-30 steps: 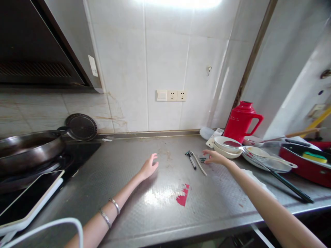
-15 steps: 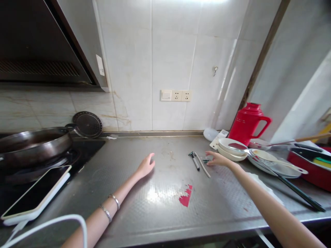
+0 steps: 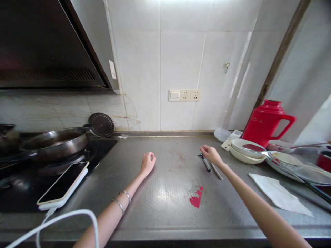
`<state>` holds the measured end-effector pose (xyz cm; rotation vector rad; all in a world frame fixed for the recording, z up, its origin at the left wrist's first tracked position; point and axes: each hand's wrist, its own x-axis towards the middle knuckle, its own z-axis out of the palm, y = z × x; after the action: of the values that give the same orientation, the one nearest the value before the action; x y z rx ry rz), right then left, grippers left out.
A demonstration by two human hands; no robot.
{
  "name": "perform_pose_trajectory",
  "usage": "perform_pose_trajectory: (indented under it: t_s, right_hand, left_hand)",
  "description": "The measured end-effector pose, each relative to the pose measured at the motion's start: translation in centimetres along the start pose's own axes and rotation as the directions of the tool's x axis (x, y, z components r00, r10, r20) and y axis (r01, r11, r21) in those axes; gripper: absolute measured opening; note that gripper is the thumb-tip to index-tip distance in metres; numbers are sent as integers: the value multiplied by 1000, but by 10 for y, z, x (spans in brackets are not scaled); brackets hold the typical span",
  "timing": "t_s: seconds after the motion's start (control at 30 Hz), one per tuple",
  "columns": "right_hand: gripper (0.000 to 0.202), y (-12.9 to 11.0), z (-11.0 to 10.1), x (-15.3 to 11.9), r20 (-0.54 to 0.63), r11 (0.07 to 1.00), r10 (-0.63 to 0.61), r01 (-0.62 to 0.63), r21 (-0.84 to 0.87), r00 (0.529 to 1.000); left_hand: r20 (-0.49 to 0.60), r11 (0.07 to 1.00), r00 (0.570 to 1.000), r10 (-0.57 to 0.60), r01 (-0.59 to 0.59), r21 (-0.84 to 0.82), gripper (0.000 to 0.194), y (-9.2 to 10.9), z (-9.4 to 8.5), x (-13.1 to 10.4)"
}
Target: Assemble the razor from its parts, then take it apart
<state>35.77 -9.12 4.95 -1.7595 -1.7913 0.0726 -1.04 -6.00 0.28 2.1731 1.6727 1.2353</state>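
Note:
My left hand (image 3: 148, 162) rests on the steel counter (image 3: 165, 220), its fingers curled in toward the thumb around a small gap that looks empty. My right hand (image 3: 211, 154) is pinched shut at the far end of a slim tool with a dark head and a silver-grey handle (image 3: 206, 164), shaped like a razor. Whatever the pinched fingertips may hold is too small or hidden to make out. Partly under the right hand lies a thin pale stick (image 3: 217, 172), beside the slim tool.
A torn red patch (image 3: 197, 197) lies toward the front. At right are bowls (image 3: 247, 156), a white paper sheet (image 3: 280, 194) and a red thermos (image 3: 263, 124). At left, a pan (image 3: 57, 146) stands on the black stove, near a phone (image 3: 63, 186) with a white cable (image 3: 74, 212).
My right hand has shifted left over the slim tool and closed its fingers; a small dark green piece near it is out of sight. My left fingers have curled in. The view has turned left.

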Motion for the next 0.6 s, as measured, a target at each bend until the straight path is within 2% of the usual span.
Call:
perform_pose_trajectory:
  t_s: [0.13,0.27,0.43,0.6]
  right_hand:
    - [42,-45,28,-7,22,999,-38,39,-35,999]
    - [40,-74,52,-18,78,990,-77,85,-112,994]
    - [37,-85,72,-32,158,974,-50,83,-210,986]
    - [38,-85,76,-36,170,960,-30,75,-270,985]
  left_hand:
    - [-69,985,983,-170,168,-40,10,-3,-4,1]
    - [-15,956,964,-264,259,-140,12,-6,-3,2]
    - [-7,948,959,-284,279,-155,10,-6,-5,1]
    - [-13,943,957,-290,283,-174,9,-6,-7,1]
